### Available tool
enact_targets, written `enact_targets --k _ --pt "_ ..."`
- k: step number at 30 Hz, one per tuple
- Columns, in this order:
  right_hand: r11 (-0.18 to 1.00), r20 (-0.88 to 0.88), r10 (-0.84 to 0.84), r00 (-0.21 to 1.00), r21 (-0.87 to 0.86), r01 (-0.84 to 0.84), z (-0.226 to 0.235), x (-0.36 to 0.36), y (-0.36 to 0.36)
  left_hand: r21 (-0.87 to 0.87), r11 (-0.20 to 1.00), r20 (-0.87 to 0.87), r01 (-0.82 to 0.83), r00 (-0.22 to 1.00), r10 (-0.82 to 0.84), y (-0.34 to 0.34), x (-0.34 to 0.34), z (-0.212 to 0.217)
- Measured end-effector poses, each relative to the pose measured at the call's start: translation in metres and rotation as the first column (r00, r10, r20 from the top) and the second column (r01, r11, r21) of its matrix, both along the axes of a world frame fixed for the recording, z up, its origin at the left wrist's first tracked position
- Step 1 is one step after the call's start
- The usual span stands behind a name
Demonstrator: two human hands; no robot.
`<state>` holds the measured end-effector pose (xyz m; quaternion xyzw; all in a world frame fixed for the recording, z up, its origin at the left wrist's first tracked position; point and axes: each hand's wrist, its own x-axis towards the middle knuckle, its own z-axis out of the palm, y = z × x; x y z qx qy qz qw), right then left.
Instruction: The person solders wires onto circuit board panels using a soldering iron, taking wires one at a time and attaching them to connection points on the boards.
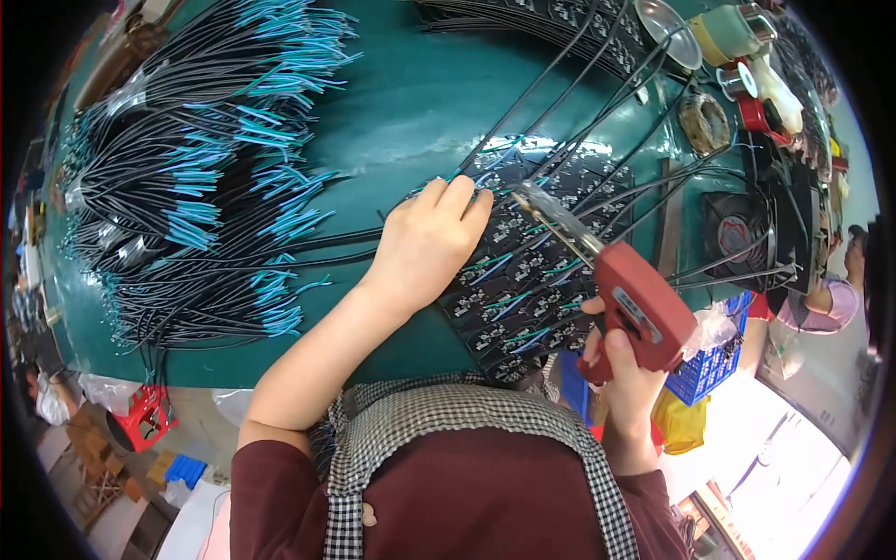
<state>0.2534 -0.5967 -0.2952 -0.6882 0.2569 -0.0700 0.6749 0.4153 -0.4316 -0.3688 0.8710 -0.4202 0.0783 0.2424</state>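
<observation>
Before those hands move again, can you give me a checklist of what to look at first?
1. Right hand grips the red soldering gun: ok.
2. Left hand well away from the gun's metal tip: not ok, the fingers look close to it.
3. Tip cool: cannot tell, heat doesn't show.
4. Left fingertips pinching something firmly: cannot tell, the hand hides them.
5. Circuit boards lying on the green table: ok.
6. Wire bundles lying to the left, apart from the tip: ok.

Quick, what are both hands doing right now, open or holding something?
Left hand: fingers bent at the boards; whether it grips anything cannot be told.
Right hand: closed, holding the soldering gun.
</observation>
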Motion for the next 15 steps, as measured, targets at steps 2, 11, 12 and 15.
enact_targets --k 2,11,12,15 --pt "0.998 -0.026 -0.043 0.999 0.035 0.044 0.0038 0.0056 0.0027 0.018 1.000 -0.009 0.018 1.000 -0.017 -0.0014 0.0020 -0.0019" --pt "0.998 -0.100 -0.010 0.995 -0.060 0.004 -0.0006 0.0069 0.0029 -0.048 0.999 0.037 0.015 0.999 -0.013 -0.0051 0.0004 -0.0066" --pt "0.995 -0.107 0.003 0.994 -0.101 -0.014 -0.0006 0.0067 0.0021 -0.051 0.999 0.035 0.014 0.999 -0.013 -0.0054 0.0002 -0.0068" --pt "0.982 -0.123 0.038 0.992 -0.177 -0.059 0.0003 0.0065 0.0004 -0.054 0.999 0.027 0.010 1.000 -0.009 -0.0053 0.0003 -0.0068"
